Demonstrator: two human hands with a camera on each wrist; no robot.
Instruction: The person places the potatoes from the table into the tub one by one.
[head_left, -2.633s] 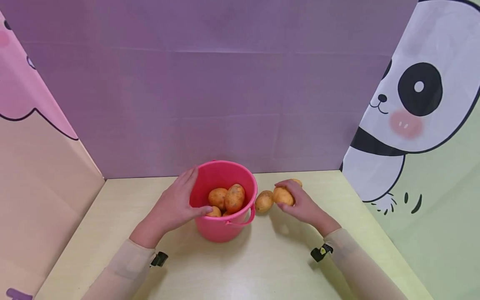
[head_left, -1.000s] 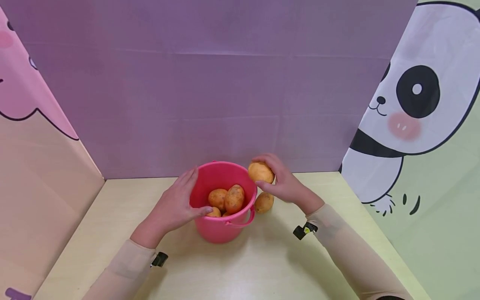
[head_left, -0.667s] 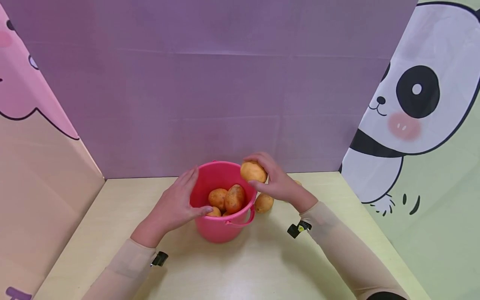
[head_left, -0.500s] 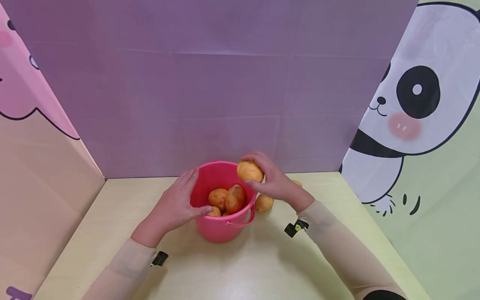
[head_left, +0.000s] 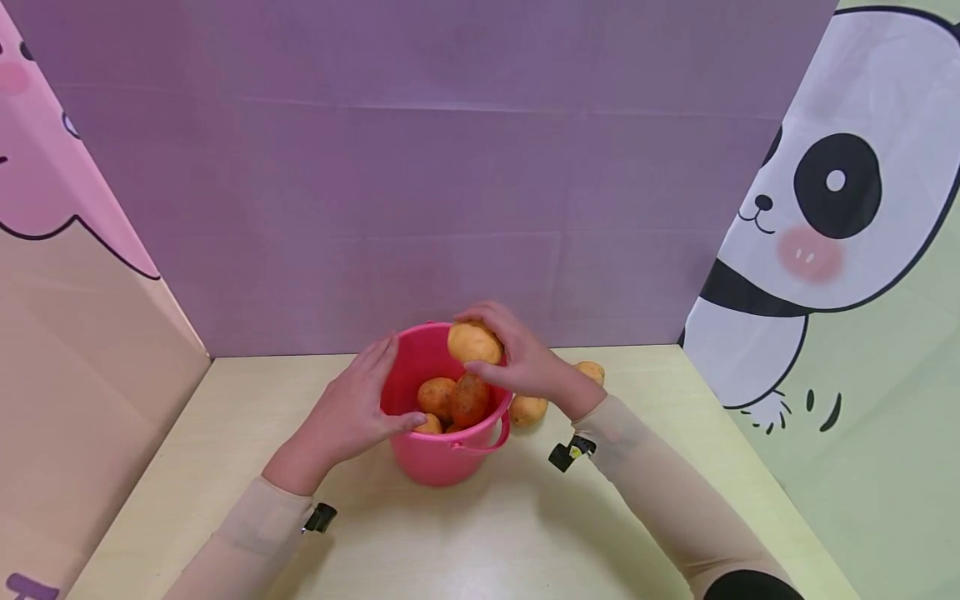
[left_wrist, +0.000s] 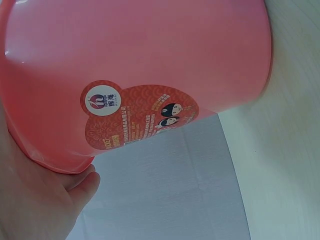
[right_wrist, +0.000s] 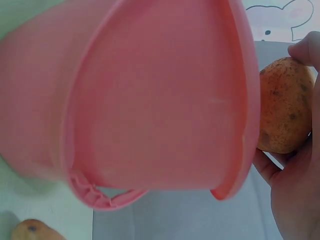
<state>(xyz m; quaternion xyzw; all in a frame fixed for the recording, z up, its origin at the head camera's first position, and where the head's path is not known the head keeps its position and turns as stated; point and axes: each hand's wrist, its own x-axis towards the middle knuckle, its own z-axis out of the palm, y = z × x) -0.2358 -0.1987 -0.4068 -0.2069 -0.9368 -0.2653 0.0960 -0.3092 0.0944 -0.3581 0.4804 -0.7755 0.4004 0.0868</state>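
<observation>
Right hand (head_left: 517, 350) held a potato (head_left: 474, 343) above the pink bucket (head_left: 442, 458)

In the head view, the potato was smooth, rounded and yellow-tan, and sat over the mouth of the upright bucket. The right hand's fingers were curled over it, the thumb on its near side. The left hand (head_left: 348, 408) was spread wide round the bucket's left rim, gripping it, thumb over the near edge. Browner, speckled potatoes (head_left: 469, 402) lay inside. Two loose potatoes (head_left: 528, 411) rested on the pale table (head_left: 465, 542), just right of the bucket. A creased purple backdrop (head_left: 450, 208) stood at the far side, a pink cartoon figure (head_left: 45, 158) on the left wall and a panda (head_left: 832, 183) on the right.

The left wrist view showed a red label (left_wrist: 135, 115) with cartoon faces on the bucket's side, and fingers bent against its rim.

In the right wrist view, the held potato looked browner, with dark spots, beyond the bucket's rim; the ridged handle (right_wrist: 105, 200) hung below.
</observation>
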